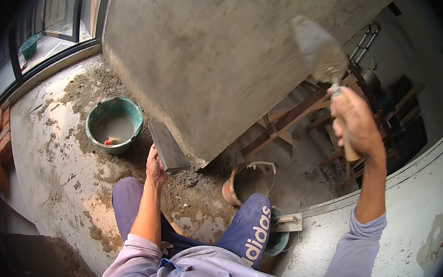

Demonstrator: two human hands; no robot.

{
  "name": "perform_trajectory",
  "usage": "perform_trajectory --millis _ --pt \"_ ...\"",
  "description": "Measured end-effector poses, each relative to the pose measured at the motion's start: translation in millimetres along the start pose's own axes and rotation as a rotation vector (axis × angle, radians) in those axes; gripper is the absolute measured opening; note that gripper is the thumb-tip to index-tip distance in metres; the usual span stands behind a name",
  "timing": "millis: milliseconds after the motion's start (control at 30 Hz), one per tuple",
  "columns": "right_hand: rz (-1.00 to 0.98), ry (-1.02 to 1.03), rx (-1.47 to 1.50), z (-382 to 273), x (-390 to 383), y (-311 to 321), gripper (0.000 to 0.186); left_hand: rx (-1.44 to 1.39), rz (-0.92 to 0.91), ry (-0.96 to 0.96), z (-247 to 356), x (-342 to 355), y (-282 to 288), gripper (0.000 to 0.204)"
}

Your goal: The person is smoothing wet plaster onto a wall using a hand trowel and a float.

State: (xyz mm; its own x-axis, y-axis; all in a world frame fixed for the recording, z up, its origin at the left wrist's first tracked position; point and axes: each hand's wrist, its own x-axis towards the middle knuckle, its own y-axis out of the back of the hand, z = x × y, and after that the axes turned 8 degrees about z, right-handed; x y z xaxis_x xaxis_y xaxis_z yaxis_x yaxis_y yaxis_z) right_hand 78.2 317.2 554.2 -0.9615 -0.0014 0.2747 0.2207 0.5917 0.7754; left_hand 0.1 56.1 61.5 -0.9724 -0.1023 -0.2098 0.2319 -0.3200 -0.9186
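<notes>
Raised at the right, my right hand [355,120] is closed around the wooden handle of a trowel [317,49]. Its metal blade points up and left in front of the wall, slightly blurred, with wet mortar near the handle. Low and left of centre, my left hand [156,165] grips a grey rectangular board [170,147] by its edge. That board is tilted beside the lower edge of a grey plastered wall [206,64]. Left of it stands a green bucket [89,130] holding murky grey liquid and a small red-and-pale object [111,142].
A stained bucket [232,190] with a wire handle stands beyond my right knee. Another green bucket [277,242] sits by that knee, with a flat-bladed tool [287,223] across it. Wooden trestles [290,123] stand right of the wall. Mortar crumbs litter the floor [49,140]; bricks [0,142] lie far left.
</notes>
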Motion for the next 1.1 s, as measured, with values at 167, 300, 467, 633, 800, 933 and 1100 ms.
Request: perform_trajectory --millis 167,300,467,633,800,933,1100 --pt "-0.207 -0.002 -0.064 46.5 7.6 -88.0 0.030 -0.069 -0.029 -0.009 -17.7 12.4 0.7 0.036" --pt "-0.150 -0.060 0.028 52.5 29.2 -98.4 0.029 0.008 -0.045 0.008 -21.3 12.2 -4.2 0.037" --pt "0.045 -0.023 -0.016 60.0 -7.4 -83.1 0.028 -0.056 -0.140 -0.002 1.6 -6.1 -10.1 0.037" --pt "0.021 0.168 -0.159 86.2 -68.4 -97.7 0.042 -0.300 -0.178 0.173 -7.9 -1.9 22.8 0.038" --pt "-0.184 0.334 -0.067 133.5 -97.7 -177.1 0.046 -0.610 -0.462 0.333 -31.0 -12.4 3.9 0.042" --pt "-0.019 0.463 -0.157 133.8 -92.7 -236.1 0.041 -0.658 -0.368 0.458 -38.7 -23.7 5.2 0.040" --pt "-0.007 0.549 -0.226 162.3 -94.4 -260.2 0.031 -0.755 -0.329 0.539 -32.7 -36.4 -4.0 0.037"
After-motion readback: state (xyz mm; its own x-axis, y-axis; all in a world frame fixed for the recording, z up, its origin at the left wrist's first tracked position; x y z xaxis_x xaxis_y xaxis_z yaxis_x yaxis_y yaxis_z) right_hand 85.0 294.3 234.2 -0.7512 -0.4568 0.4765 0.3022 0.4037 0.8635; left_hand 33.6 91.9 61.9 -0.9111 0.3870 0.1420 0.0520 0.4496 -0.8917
